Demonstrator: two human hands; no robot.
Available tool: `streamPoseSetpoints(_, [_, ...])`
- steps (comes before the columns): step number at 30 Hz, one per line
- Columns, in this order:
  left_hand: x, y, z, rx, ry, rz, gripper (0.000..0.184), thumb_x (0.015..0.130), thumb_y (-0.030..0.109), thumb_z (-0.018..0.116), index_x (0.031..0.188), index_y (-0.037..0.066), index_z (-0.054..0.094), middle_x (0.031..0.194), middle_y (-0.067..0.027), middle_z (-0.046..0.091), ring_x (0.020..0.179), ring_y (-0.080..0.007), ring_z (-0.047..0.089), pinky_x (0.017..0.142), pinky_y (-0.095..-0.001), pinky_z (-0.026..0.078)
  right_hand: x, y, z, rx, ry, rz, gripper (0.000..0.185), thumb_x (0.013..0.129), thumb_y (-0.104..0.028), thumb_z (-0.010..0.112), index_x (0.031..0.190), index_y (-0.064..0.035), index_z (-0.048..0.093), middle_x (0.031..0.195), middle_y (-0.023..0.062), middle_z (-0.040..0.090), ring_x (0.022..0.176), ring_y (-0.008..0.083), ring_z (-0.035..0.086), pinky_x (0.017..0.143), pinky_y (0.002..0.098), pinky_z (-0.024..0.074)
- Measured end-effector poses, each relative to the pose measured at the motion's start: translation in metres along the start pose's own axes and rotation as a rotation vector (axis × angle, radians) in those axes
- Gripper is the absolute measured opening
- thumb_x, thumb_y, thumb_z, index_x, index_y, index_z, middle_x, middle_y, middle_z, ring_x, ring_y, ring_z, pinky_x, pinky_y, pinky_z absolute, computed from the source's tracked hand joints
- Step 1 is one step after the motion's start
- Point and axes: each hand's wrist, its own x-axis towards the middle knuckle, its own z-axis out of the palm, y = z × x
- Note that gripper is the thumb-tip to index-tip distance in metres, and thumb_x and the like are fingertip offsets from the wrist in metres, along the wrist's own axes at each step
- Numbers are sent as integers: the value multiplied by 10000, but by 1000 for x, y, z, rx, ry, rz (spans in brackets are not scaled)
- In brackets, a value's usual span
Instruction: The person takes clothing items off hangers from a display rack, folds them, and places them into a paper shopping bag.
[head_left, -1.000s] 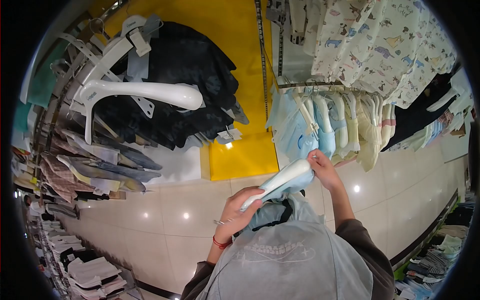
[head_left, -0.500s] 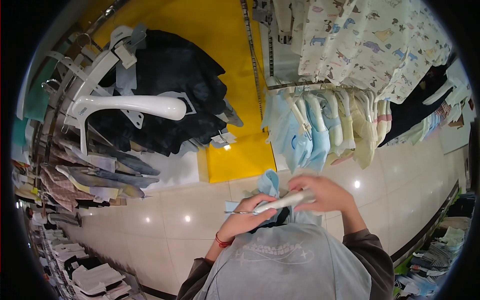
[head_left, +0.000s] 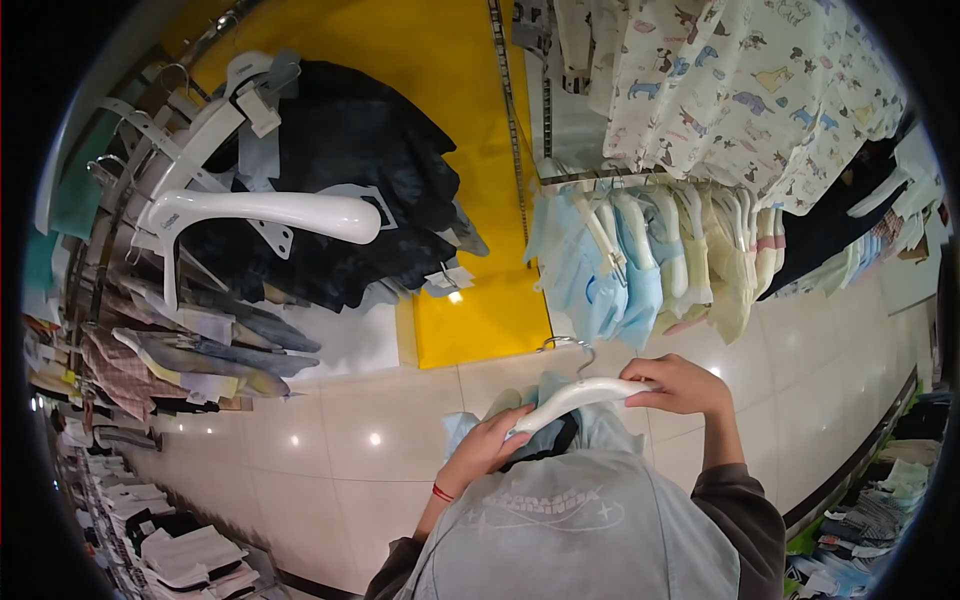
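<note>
A white clothes hanger (head_left: 580, 393) is held level in front of my chest, its metal hook (head_left: 583, 354) pointing away from me. My left hand (head_left: 487, 440) is closed around the hanger's left end. My right hand (head_left: 672, 384) grips the opposite end, thumb and fingers pinched on it. Pale blue cloth (head_left: 610, 428) hangs below and behind the hanger, and more of it shows beside my left hand. A grey apron (head_left: 580, 520) over my front hides the lower part of the cloth.
Ahead, a rail holds several small light-blue and cream garments (head_left: 640, 270) on hangers. At the left, dark shirts (head_left: 340, 180) hang near an empty white hanger (head_left: 280, 212). Folded clothes (head_left: 190, 555) lie at the lower left, others (head_left: 860, 560) at the lower right.
The hanger has turned so its hook points away from me, whereas it pointed left before. My right hand has shifted from its middle out to the right end.
</note>
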Motion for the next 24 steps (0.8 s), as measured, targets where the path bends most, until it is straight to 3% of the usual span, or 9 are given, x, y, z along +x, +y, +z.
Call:
streamPoseSetpoints(3, [-2, -6, 4, 31, 121, -13, 289, 895, 198, 502, 1145, 58, 544, 1039, -169, 604, 910, -355, 584, 774, -359, 473, -16, 4, -12, 72, 44, 60, 221, 801, -191, 672, 919, -46, 555, 764, 70, 614, 642, 209, 593, 578, 317, 442])
streamPoseSetpoints(6, [-8, -22, -1, 103, 273, -107, 237, 904, 201, 473, 1063, 72, 593, 952, -168, 620, 862, -370, 592, 732, -371, 483, -39, 14, -26, 37, 122, 151, 234, 821, -124, 634, 1001, -45, 508, 839, 81, 618, 556, 164, 562, 513, 288, 442])
streamPoseSetpoints(9, [-18, -47, -13, 192, 420, -160, 235, 915, 209, 442, 951, 49, 611, 815, -184, 625, 768, -385, 603, 657, -390, 483, -58, 19, -32, 518, 360, 230, 270, 855, -105, 579, 1068, -35, 429, 828, 75, 541, 492, 156, 520, 462, 259, 424])
streamPoseSetpoints(10, [-22, -55, -17, 191, 451, -166, 237, 917, 208, 440, 934, 40, 606, 799, -190, 622, 750, -387, 603, 642, -394, 481, -54, 16, -31, 601, 365, 150, 313, 876, -76, 521, 1142, -25, 363, 894, 66, 487, 466, 120, 492, 417, 229, 422])
streamPoseSetpoints(15, [-22, -56, -25, 174, 537, -99, 206, 914, 182, 464, 892, 14, 582, 705, -193, 598, 638, -371, 589, 570, -365, 462, -1, 27, -5, 762, 347, 149, 482, 896, -104, 485, 1304, -47, 235, 898, 69, 476, 488, 131, 495, 435, 251, 432])
streamPoseSetpoints(18, [-19, -41, -24, 109, 474, -199, 161, 901, 157, 500, 904, 14, 573, 689, -176, 594, 595, -319, 594, 547, -336, 450, 36, 21, 7, 744, 414, 177, 525, 893, -115, 494, 1327, -74, 202, 897, 70, 476, 518, 138, 496, 458, 277, 442])
streamPoseSetpoints(21, [-20, -41, -17, 37, 498, -145, 151, 866, 159, 567, 931, 23, 563, 753, -155, 615, 581, -259, 605, 542, -317, 447, 67, 14, 6, 742, 456, 203, 531, 888, -125, 501, 1322, -86, 198, 906, 78, 480, 547, 148, 499, 480, 303, 454])
streamPoseSetpoints(24, [-25, -30, -15, -19, 462, -221, 272, 810, 186, 646, 1001, 30, 533, 858, -148, 627, 665, -250, 621, 609, -322, 467, 107, 32, 5, 751, 482, 253, 541, 883, -131, 508, 1322, -93, 194, 924, 90, 487, 555, 156, 500, 482, 310, 458])
